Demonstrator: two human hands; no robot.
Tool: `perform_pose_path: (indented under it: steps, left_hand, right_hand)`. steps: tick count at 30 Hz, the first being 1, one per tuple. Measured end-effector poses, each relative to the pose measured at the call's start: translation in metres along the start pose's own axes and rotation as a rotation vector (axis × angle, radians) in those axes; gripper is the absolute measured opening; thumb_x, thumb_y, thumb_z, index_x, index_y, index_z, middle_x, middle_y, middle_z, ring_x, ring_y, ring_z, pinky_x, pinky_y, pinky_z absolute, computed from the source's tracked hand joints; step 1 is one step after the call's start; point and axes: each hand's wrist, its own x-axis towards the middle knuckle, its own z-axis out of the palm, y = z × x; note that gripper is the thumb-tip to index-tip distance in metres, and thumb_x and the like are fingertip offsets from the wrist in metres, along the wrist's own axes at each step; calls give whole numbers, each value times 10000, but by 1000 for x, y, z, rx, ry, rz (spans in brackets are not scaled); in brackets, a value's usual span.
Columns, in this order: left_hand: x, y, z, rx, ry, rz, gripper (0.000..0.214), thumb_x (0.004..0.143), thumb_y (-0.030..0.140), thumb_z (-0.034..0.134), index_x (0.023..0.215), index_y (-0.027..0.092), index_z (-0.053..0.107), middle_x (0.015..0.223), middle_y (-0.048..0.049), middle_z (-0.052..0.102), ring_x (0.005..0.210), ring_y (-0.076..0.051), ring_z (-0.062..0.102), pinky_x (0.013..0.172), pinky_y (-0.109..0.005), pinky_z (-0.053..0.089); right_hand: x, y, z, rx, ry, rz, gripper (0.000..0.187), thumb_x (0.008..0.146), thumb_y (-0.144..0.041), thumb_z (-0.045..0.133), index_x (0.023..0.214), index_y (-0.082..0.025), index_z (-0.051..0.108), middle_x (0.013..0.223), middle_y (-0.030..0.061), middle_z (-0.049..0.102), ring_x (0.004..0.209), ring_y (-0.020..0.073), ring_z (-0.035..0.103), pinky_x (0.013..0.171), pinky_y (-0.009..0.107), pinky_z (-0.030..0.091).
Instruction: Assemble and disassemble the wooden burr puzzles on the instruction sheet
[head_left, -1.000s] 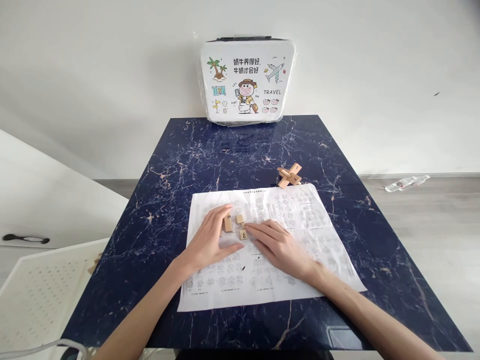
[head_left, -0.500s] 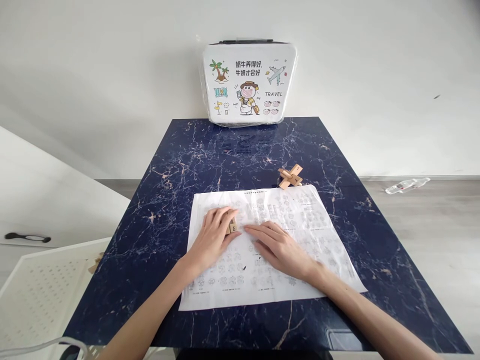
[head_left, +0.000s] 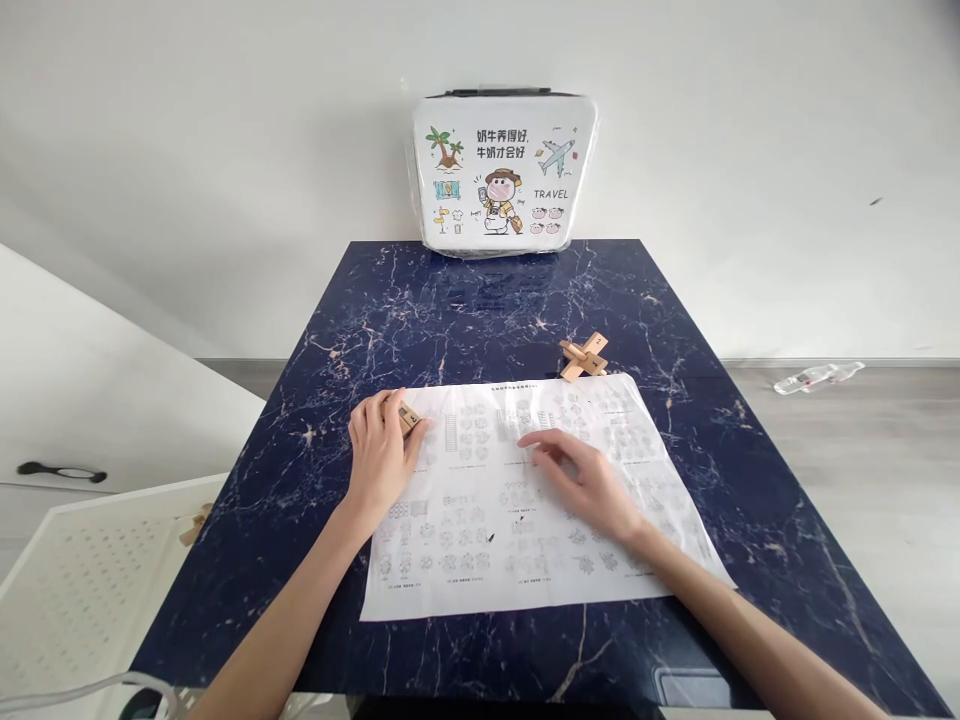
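Note:
My left hand [head_left: 381, 445] is at the left edge of the paper sheet, its fingers closed around a small wooden puzzle piece [head_left: 409, 418] with a dark number on its end. Most of that piece is hidden under the fingers. Over the middle right of the instruction sheet [head_left: 465, 480], my right hand [head_left: 589, 480] hovers or rests with the index finger stretched out and nothing held. The sheet carries rows of small printed diagrams. Just past its far edge lies a crossed wooden puzzle assembly [head_left: 583, 358] with numbered bars.
A white cartoon-printed case [head_left: 499, 180] in clear plastic stands against the wall at the back of the dark blue marbled table [head_left: 465, 320]. To the left is a white perforated cart [head_left: 97, 570] with wooden bits. A clear plastic bottle [head_left: 817, 378] lies on the floor at right.
My left hand has moved left and away from me with the wooden piece, from mid-sheet to the sheet's edge. My right hand has shifted right, its index finger now extended.

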Motion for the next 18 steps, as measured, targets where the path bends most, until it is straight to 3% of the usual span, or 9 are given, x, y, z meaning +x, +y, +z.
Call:
perform_pose_path:
  steps: [2, 6, 11, 18]
  left_hand:
    - [1, 4, -4, -22, 34, 46, 494, 1089, 400, 576, 1515, 200, 427, 1432, -223, 538, 1371, -445, 485, 1129, -673, 443]
    - [1, 16, -11, -123, 12, 161, 413, 1083, 317, 602, 1466, 239, 467, 1444, -184, 553, 1421, -407, 474, 1168, -646, 434]
    - [-3, 30, -12, -207, -121, 274, 260, 1089, 284, 576, 1346, 245, 574, 1410, -150, 590, 1393, -377, 505, 1155, -630, 462]
    - [-5, 34, -11, -260, -224, 299, 199, 1096, 271, 551, 1268, 212, 632, 1383, -144, 612, 1382, -361, 513, 1140, -600, 491]
  right_hand:
    - [4, 2, -7, 123, 99, 52, 235, 1103, -347, 540, 1292, -295, 671, 1149, 84, 768, 902, 247, 739, 782, 433, 648]
    - [12, 12, -23, 336, 287, 97, 417, 1080, -398, 591, 1489, -344, 536, 1415, 112, 688, 890, 226, 744, 703, 392, 649]
    - [17, 30, -38, 306, 254, 123, 602, 1102, -415, 521, 1657, -512, 310, 1630, 80, 517, 1137, 307, 757, 676, 404, 677]
    - [25, 41, -46, 76, 306, 58, 560, 1078, -342, 523, 1616, -479, 454, 1658, 81, 394, 1164, 321, 738, 566, 360, 679]
